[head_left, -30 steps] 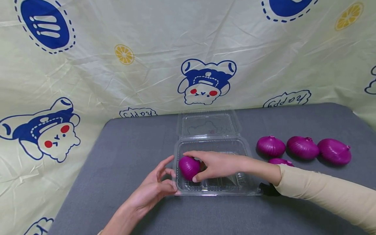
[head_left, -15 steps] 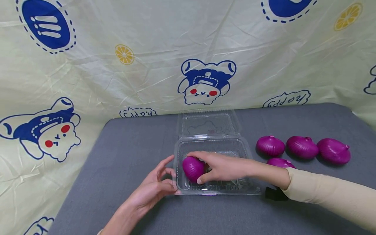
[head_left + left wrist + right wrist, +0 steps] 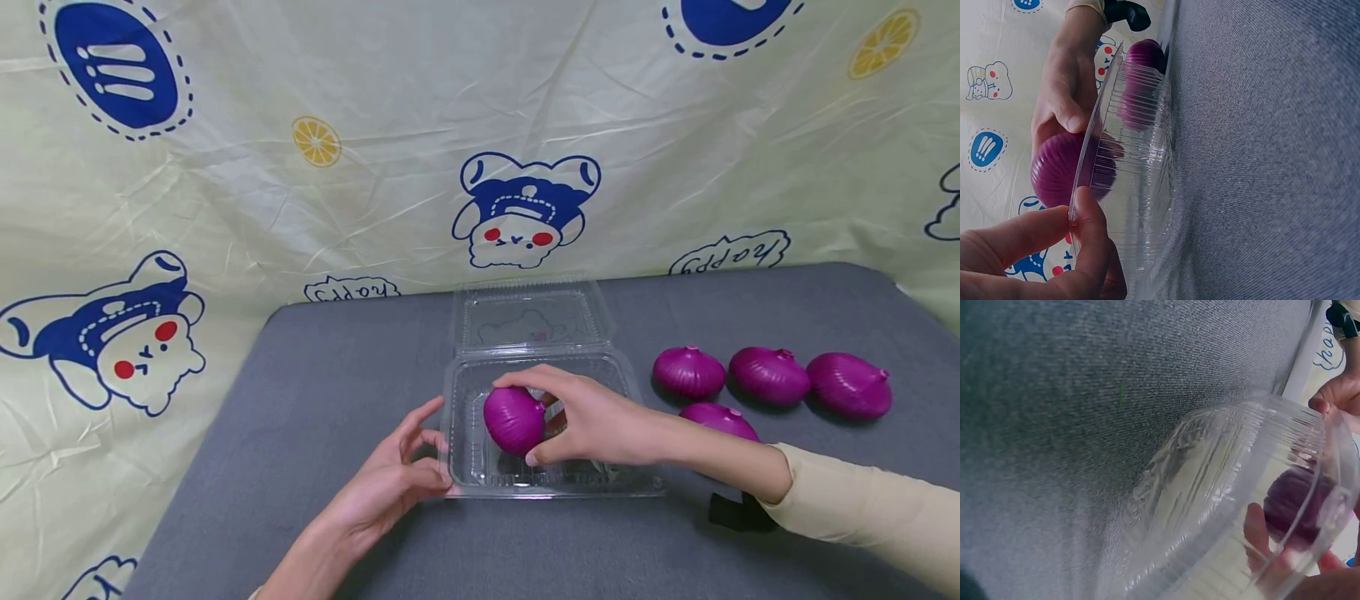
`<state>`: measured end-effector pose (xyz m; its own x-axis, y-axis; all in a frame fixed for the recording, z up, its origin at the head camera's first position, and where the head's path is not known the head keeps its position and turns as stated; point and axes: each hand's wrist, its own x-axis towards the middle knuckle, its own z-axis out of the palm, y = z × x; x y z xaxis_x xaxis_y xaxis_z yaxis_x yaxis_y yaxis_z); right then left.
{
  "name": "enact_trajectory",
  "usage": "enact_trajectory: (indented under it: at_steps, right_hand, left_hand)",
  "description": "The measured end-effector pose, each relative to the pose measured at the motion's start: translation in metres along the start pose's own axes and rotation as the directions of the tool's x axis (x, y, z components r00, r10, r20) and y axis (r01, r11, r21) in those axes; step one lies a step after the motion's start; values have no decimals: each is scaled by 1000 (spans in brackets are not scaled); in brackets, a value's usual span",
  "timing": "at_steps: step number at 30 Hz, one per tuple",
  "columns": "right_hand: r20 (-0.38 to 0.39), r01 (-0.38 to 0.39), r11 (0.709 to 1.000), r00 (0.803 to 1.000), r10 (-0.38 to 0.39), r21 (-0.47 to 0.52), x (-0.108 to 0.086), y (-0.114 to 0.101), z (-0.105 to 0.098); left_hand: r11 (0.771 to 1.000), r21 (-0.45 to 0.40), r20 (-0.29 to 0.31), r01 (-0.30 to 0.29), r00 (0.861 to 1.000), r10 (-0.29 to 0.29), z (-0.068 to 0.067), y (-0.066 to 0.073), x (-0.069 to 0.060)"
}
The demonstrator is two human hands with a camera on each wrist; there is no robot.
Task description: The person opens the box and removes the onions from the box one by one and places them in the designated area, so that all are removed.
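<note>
My right hand [image 3: 600, 421] grips a purple onion [image 3: 514, 421] with its fingers and thumb. The onion is at the left part of the clear plastic container [image 3: 453, 454], level with its rim in the left wrist view. At the container's left edge, my left hand [image 3: 393, 475] pinches the rim between thumb and finger, as the left wrist view shows near the pinching hand [image 3: 1079, 237]. The container's hinged lid [image 3: 532, 317] lies folded back on the far side. Through the plastic wall, the right wrist view shows the held onion [image 3: 1297, 503] dimly.
To the right of the container stand several more onions: a left one [image 3: 688, 373], a middle one [image 3: 769, 377], a right one [image 3: 850, 386] and a nearer one [image 3: 720, 419] partly behind my right forearm. A printed curtain [image 3: 390, 208] rises behind the grey table [image 3: 337, 375].
My right hand has moved right and slightly up with the onion, away from the container's left wall. The left hand has stayed at the rim.
</note>
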<state>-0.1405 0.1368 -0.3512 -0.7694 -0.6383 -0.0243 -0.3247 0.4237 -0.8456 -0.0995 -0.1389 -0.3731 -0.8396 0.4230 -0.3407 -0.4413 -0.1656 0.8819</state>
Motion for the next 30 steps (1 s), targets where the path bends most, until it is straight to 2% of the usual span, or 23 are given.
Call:
enact_trajectory:
  at_steps: [8, 16, 22, 30]
  right_hand:
    - [-73, -22, 999, 997, 19, -34, -15, 0, -8]
    - [-150, -93, 993, 985, 80, -79, -31, -2, -17]
    - [-221, -96, 983, 973, 61, -155, -46, -2, -22]
    - [-297, -77, 985, 954, 28, -154, -66, -4, -32]
  left_hand:
    - [1000, -4, 10, -13, 1000, 13, 0, -1, 0]
    - [1000, -13, 16, -15, 1000, 16, -1, 0, 0]
    - [1000, -3, 23, -23, 999, 23, -1, 0, -1]
    - [1000, -10, 27, -23, 999, 24, -1, -1, -1]
